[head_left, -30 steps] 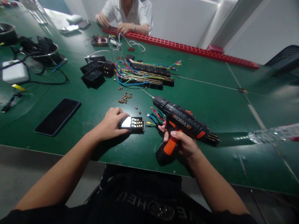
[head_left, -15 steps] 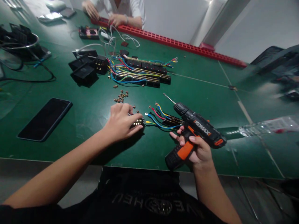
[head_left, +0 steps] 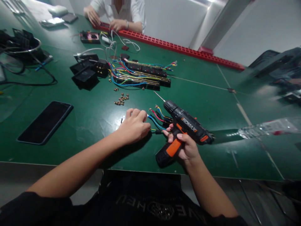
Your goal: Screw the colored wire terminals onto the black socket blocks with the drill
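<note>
My right hand [head_left: 185, 146] grips a black and orange cordless drill [head_left: 182, 121] by its handle, with the long bit pointing up and left. My left hand [head_left: 136, 125] is closed, fingers curled down to the table; what they hold is hidden. Right beside its fingers are the end of a blue wire [head_left: 154, 120] and a yellow-green wire [head_left: 154, 130]. A red wire [head_left: 158, 115] and a yellow wire end [head_left: 158, 110] also run to black strips, partly hidden behind the drill. Loose brass-coloured screws [head_left: 121, 99] lie above my left hand.
Wired black strips [head_left: 141, 73] lie farther back beside black plastic housings [head_left: 86, 77]. A phone [head_left: 45, 122] rests at left, a clear plastic wrapper [head_left: 265, 128] at right. Across the table, a co-worker's hands [head_left: 117, 24] are at a red slotted rail [head_left: 164, 42].
My left hand has moved right towards the wire ends, and the black block with brass contacts beneath it is now out of sight. The drill has shifted left in my right hand.
</note>
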Demonstrator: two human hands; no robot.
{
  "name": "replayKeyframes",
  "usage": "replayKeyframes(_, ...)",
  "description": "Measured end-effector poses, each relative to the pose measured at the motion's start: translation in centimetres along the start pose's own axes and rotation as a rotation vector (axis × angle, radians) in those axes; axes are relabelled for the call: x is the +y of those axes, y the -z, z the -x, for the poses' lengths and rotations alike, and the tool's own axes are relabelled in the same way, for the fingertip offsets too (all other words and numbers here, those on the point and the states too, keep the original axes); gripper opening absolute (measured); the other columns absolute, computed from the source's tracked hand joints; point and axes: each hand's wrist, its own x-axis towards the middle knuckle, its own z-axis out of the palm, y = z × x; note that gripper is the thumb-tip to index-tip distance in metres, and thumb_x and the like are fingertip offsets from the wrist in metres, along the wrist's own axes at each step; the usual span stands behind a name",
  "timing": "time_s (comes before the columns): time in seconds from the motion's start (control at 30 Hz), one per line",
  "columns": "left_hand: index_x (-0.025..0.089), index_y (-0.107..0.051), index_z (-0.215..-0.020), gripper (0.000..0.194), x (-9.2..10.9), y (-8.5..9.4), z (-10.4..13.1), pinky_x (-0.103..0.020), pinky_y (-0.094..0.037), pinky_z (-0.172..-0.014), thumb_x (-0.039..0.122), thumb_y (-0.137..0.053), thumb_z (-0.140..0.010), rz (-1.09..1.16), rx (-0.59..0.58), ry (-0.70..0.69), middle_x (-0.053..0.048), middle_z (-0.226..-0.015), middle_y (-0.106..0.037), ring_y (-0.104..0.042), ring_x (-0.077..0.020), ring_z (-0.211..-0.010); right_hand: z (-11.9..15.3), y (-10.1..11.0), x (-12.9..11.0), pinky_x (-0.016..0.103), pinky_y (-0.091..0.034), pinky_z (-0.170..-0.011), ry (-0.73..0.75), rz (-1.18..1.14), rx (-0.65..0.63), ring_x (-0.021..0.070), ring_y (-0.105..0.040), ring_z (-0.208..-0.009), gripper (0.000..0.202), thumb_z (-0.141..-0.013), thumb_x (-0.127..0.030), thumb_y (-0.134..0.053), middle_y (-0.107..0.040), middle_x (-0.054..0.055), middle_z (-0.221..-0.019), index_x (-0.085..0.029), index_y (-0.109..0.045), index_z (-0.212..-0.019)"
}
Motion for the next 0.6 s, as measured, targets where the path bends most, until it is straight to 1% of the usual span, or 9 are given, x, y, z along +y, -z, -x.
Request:
replayKeyframes(0.1, 0.027, -0.077, -0.092, 0.025, -0.3, 0.2, 0.0, -0.050, -0.032, -0.092, 0.039, -0.057, -0.098, 0.030, 0.026, -0.016, -0.011, -0.109, -0.052, -0.041, -0.0310, -0.106, -0.7, -0.5, 0.3, 0.046, -0.052, -0.106, -0.038, 0.042, -0.044, 0.0169, -0.062, -0.070, 0.044, -0.070, -0.038, -0.074, -0.069, 0.001, -0.082, -0.022, -0.072, -0.111)
replayKeyframes(0.13, 0.027, -0.077, -0.092, 0.024, -0.4, 0.3, 0.0, -0.049, -0.032, -0.091, 0.039, -0.058, -0.098, 0.041, 0.031, -0.016, -0.011, -0.108, -0.052, -0.041, -0.0306, -0.106, -1.0, -0.6, 0.4, 0.047, -0.051, -0.107, -0.042, 0.055, -0.066, 0.0181, -0.064, -0.073, 0.045, -0.070, -0.039, -0.074, -0.069, 0.002, -0.080, -0.022, -0.071, -0.111)
replayKeyframes(0.23, 0.027, -0.077, -0.091, 0.023, -0.5, 0.5, 0.2, -0.049, -0.032, -0.092, 0.037, -0.058, -0.098, 0.055, 0.044, -0.008, -0.010, -0.106, -0.052, -0.042, -0.0299, -0.105, -2.1, -0.8, 0.3, 0.047, -0.044, -0.118, -0.039, 0.075, -0.157, 0.0210, -0.069, -0.084, 0.046, -0.072, -0.041, -0.075, -0.068, 0.001, -0.072, -0.020, -0.071, -0.112)
replayKeyframes(0.3, 0.027, -0.077, -0.091, 0.025, -0.5, 0.6, 0.4, -0.050, -0.032, -0.092, 0.038, -0.056, -0.099, 0.043, 0.057, 0.017, -0.010, -0.107, -0.053, -0.042, -0.0301, -0.105, -2.8, -0.7, 0.3, 0.048, -0.043, -0.119, -0.045, 0.091, -0.212, 0.0217, -0.070, -0.086, 0.047, -0.072, -0.043, -0.075, -0.068, 0.001, -0.070, -0.020, -0.071, -0.113)
replayKeyframes(0.37, 0.027, -0.077, -0.092, 0.027, -0.5, 0.6, 0.5, -0.050, -0.032, -0.092, 0.040, -0.054, -0.101, 0.029, 0.060, 0.048, -0.011, -0.107, -0.054, -0.042, -0.0302, -0.105, -3.2, -0.5, 0.3, 0.047, -0.050, -0.111, -0.073, 0.111, -0.246, 0.0213, -0.069, -0.082, 0.048, -0.072, -0.043, -0.075, -0.070, 0.002, -0.073, -0.020, -0.071, -0.114)
replayKeyframes(0.43, 0.028, -0.078, -0.094, 0.030, -0.3, 0.5, 0.5, -0.048, -0.033, -0.090, 0.041, -0.052, -0.103, 0.027, 0.048, 0.082, -0.010, -0.105, -0.054, -0.043, -0.0298, -0.103, -3.6, -0.2, 0.3, 0.043, -0.056, -0.098, -0.111, 0.121, -0.268, 0.0200, -0.068, -0.076, 0.049, -0.071, -0.044, -0.075, -0.071, 0.002, -0.075, -0.020, -0.071, -0.114)
replayKeyframes(0.53, 0.030, -0.077, -0.105, 0.027, 0.0, 0.4, 0.6, -0.047, -0.033, -0.089, 0.039, -0.051, -0.103, 0.015, 0.040, 0.136, -0.010, -0.103, -0.055, -0.044, -0.0302, -0.103, -3.9, 0.2, 0.5, 0.036, -0.058, -0.079, -0.155, 0.118, -0.301, 0.0180, -0.065, -0.066, 0.052, -0.069, -0.046, -0.075, -0.070, 0.003, -0.074, -0.018, -0.071, -0.112)
replayKeyframes(0.57, 0.030, -0.076, -0.112, 0.026, 0.1, 0.4, 0.7, -0.047, -0.034, -0.089, 0.039, -0.053, -0.102, 0.006, 0.043, 0.152, -0.011, -0.103, -0.055, -0.045, -0.0306, -0.103, -4.0, 0.3, 0.6, 0.036, -0.058, -0.078, -0.158, 0.113, -0.306, 0.0173, -0.064, -0.064, 0.052, -0.069, -0.047, -0.075, -0.070, 0.003, -0.072, -0.017, -0.071, -0.111)
replayKeyframes(0.6, 0.030, -0.074, -0.119, 0.028, 0.2, 0.6, 0.8, -0.046, -0.034, -0.089, 0.041, -0.055, -0.102, 0.000, 0.045, 0.160, -0.011, -0.105, -0.056, -0.045, -0.0311, -0.104, -4.1, 0.4, 0.8, 0.036, -0.059, -0.080, -0.153, 0.105, -0.307, 0.0166, -0.062, -0.062, 0.052, -0.069, -0.047, -0.074, -0.069, 0.002, -0.071, -0.017, -0.070, -0.111)
